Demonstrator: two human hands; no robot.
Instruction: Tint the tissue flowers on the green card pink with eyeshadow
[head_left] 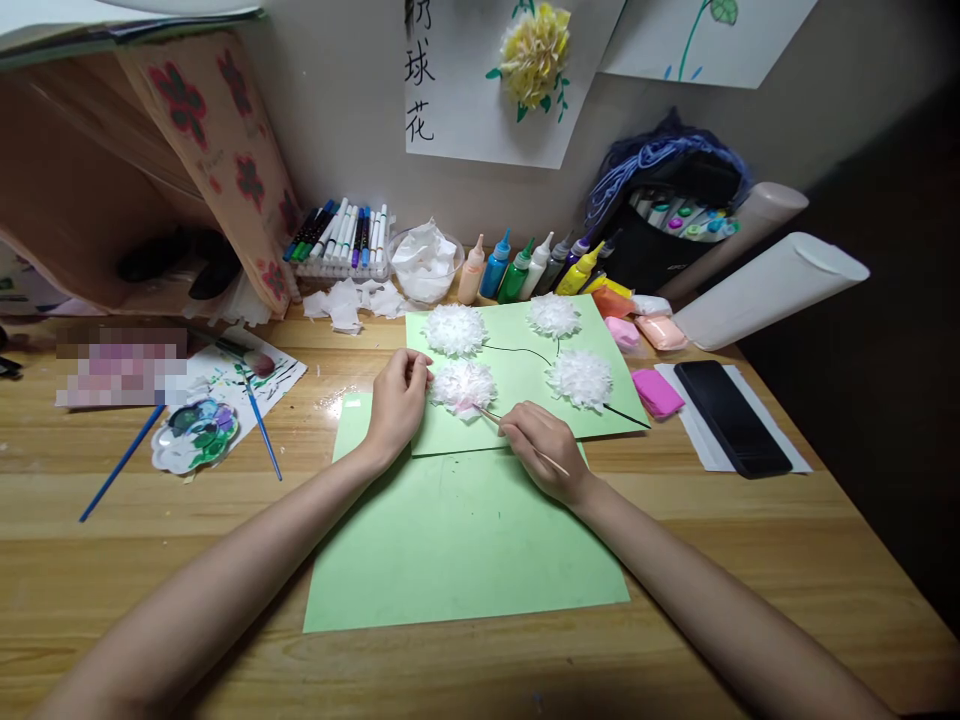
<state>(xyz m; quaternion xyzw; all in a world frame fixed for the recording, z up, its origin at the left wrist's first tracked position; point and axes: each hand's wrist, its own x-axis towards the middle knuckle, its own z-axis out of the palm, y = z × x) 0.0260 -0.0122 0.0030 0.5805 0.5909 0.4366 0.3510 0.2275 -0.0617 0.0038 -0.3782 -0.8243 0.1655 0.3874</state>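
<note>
My left hand (397, 400) pinches the left edge of a white tissue-paper flower (463, 386) tinged pink, which lies on the upper green sheet (517, 375). My right hand (544, 450) is closed on a thin brush (525, 443) whose tip touches the lower edge of that flower. Three other white tissue flowers (454, 329) sit on the same sheet, joined by thin black stem lines. A larger green sheet (457, 545) lies under and in front of it on the wooden desk.
A paint palette (193, 434) and blue brushes (259, 420) lie at left. Markers (341, 240), a bowl of tissue (424, 262) and paint bottles (525, 268) line the wall. Clay lumps (656, 392), a phone (731, 416) and white rolls (772, 290) are at right.
</note>
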